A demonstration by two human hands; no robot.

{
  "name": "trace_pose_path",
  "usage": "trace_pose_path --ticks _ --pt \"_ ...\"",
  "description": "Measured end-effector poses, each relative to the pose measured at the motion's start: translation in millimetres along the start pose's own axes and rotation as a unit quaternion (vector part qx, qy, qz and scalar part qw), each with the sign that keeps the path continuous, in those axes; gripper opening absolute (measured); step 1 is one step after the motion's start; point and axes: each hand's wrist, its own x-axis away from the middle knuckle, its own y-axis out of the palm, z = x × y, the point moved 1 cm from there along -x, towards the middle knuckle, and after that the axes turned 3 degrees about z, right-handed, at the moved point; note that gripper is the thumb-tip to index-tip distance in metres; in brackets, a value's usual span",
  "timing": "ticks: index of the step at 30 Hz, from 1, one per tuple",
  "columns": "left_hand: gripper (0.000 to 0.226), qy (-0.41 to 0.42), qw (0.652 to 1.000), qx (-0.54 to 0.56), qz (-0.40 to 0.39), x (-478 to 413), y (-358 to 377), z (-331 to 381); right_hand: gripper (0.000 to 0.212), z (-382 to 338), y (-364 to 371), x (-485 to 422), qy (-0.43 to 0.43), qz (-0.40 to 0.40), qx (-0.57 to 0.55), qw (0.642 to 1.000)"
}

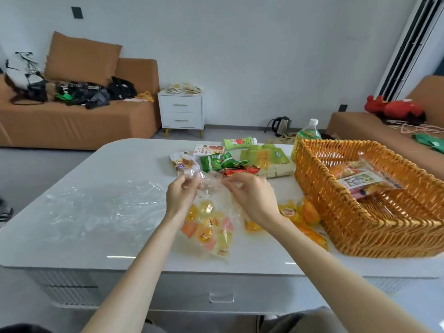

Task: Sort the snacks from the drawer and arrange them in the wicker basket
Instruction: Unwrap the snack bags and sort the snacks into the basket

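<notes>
At centre, over the white surface point(115, 169): a clear bag point(211, 227) of jelly cups, lower end resting on the top, neck held up. Pinched at that neck from both sides: by the left hand point(181, 195), fingers curled round the twisted plastic, and by the right hand point(252, 200), thumb and fingertips closed on the same plastic. Hands near each other, not touching.

To the right, just beside the bag, loose jellies point(300, 212) in yellow and orange, close to the near wall of the wicker basket point(360, 227). Inside the basket, lying tilted, one clear pack point(362, 181) of mixed sweets.

Behind the hands, a cluster of snacks: green packets point(221, 162), a red packet point(240, 170), a brown-and-white packet point(183, 162), a small box point(208, 150), a green tube point(237, 143) on its side, pale green pouches point(264, 155). Upright by the basket's far corner, a bottle point(308, 134) with a white cap.

To the left on the surface, crumpled clear plastic point(101, 207). Below the near edge, a drawer point(221, 296) front with a handle.

Beyond, on the floor, a kettle point(281, 124). Against the wall, a white nightstand point(181, 111) and a brown sofa point(79, 121) strewn with dark bags. At far right, on more brown seating, a red soft toy point(394, 108).
</notes>
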Motion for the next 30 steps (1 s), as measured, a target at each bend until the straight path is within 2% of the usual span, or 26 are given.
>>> trace_pose_path --ticks 3,6,8,9,11,14,17,19,22,25,30 --pt "0.024 0.009 1.0 0.023 -0.009 -5.9 7.0 -3.9 0.016 3.4 -1.5 -13.1 0.094 -0.024 -0.121 0.988" --pt "0.015 0.033 0.999 0.008 -0.028 -9.2 8.8 -14.1 0.016 9.2 0.0 -20.4 0.217 -0.07 -0.289 0.93" --pt "0.017 0.047 0.998 -0.009 -0.042 -9.5 9.1 -21.5 0.018 15.2 2.0 -23.1 0.296 -0.098 -0.345 0.885" --pt "0.02 0.052 0.998 -0.017 -0.044 -9.4 9.7 -24.0 0.019 17.7 3.3 -24.4 0.313 -0.1 -0.338 0.882" --pt "0.025 0.066 0.997 -0.03 -0.033 -9.6 11.2 -27.2 0.024 16.3 5.6 -25.2 0.283 -0.088 -0.254 0.921" --pt "0.033 0.077 0.995 -0.063 0.021 -10.7 12.1 -28.4 0.031 -6.3 8.6 -18.5 0.18 -0.093 -0.096 0.974" --pt "0.034 0.079 0.994 -0.068 0.046 -10.8 10.3 -27.4 0.049 -15.3 17.0 -9.9 0.083 -0.069 0.05 0.993" --pt "0.039 0.078 0.994 -0.059 0.044 -9.5 8.1 -26.8 0.041 -9.8 22.4 -9.6 0.063 -0.036 0.088 0.993" --pt "0.048 0.084 0.993 -0.063 0.053 -7.3 2.3 -26.0 0.018 -3.8 24.5 -14.1 0.08 -0.021 0.072 0.994" --pt "0.046 0.073 0.994 -0.051 0.062 -9.5 -1.3 -26.1 0.012 3.9 16.9 -25.9 0.087 -0.017 0.075 0.993" --pt "0.037 0.073 0.997 -0.013 0.022 -17.4 -1.4 -26.7 0.014 11.1 -9.3 -50.1 0.144 -0.016 -0.125 0.982"
